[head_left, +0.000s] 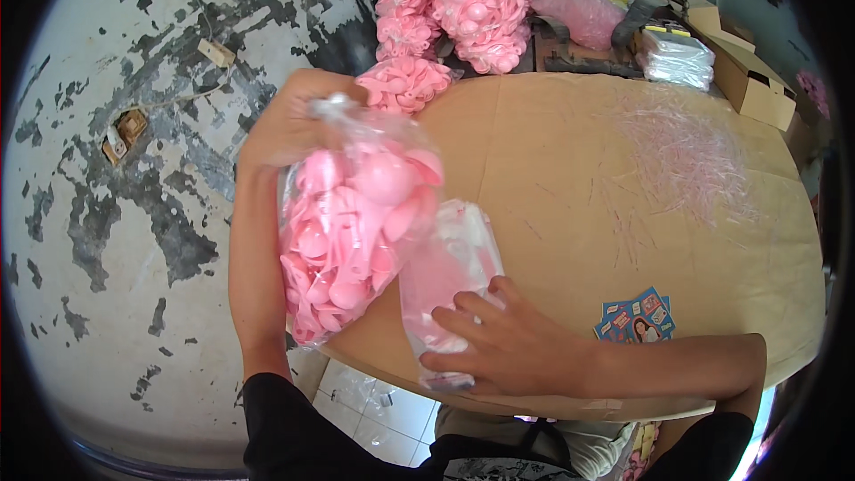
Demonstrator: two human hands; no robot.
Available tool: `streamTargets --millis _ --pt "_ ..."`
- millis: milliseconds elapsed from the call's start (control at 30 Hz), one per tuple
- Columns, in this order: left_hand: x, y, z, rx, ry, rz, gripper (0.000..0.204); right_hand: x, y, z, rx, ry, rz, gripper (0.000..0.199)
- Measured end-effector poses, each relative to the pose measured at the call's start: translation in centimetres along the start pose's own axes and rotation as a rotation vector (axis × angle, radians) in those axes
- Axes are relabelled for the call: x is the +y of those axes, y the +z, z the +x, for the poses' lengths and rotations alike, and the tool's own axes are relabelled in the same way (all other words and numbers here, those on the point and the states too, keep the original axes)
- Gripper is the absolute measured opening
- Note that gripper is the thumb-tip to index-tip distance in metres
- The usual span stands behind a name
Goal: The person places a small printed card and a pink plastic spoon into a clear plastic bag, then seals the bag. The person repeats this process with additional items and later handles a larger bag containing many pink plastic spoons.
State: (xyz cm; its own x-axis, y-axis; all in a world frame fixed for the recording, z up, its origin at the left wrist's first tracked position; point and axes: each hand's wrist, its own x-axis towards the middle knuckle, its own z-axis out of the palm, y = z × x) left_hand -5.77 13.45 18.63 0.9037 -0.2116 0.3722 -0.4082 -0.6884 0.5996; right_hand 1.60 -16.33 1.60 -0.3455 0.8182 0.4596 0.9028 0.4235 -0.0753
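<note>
My left hand (294,120) grips the gathered neck of a clear plastic bag (352,232) stuffed with pink plastic spoon-like pieces and holds it up over the left edge of the brown table (570,160). My right hand (499,347) lies flat, fingers spread, on a stack of flat clear bags with pink contents (445,272) at the table's front edge, right beside the filled bag.
A big heap of bagged pink pieces (454,4) lies at the table's far end. Thin clear strips (686,156) are scattered on the right. A small stack of printed cards (635,316) lies near my right forearm. Cardboard boxes (753,80) stand at the far right. Worn painted floor lies left.
</note>
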Motion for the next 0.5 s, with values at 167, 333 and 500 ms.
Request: streamTargets --millis 167,333,500 --pt "-0.1 -0.2 -0.4 -0.024 0.115 -0.248 0.038 2.1 -1.5 -0.4 -0.056 0.043 -0.124 0.038" --pt "1.0 4.8 1.9 -0.369 -0.144 -0.001 0.038 2.0 -3.9 -0.8 -0.237 0.057 -0.04 0.049" --pt "0.3 10.0 3.6 -0.561 -0.126 0.041 0.04 4.1 -7.5 -0.5 -0.343 0.054 0.356 0.047"
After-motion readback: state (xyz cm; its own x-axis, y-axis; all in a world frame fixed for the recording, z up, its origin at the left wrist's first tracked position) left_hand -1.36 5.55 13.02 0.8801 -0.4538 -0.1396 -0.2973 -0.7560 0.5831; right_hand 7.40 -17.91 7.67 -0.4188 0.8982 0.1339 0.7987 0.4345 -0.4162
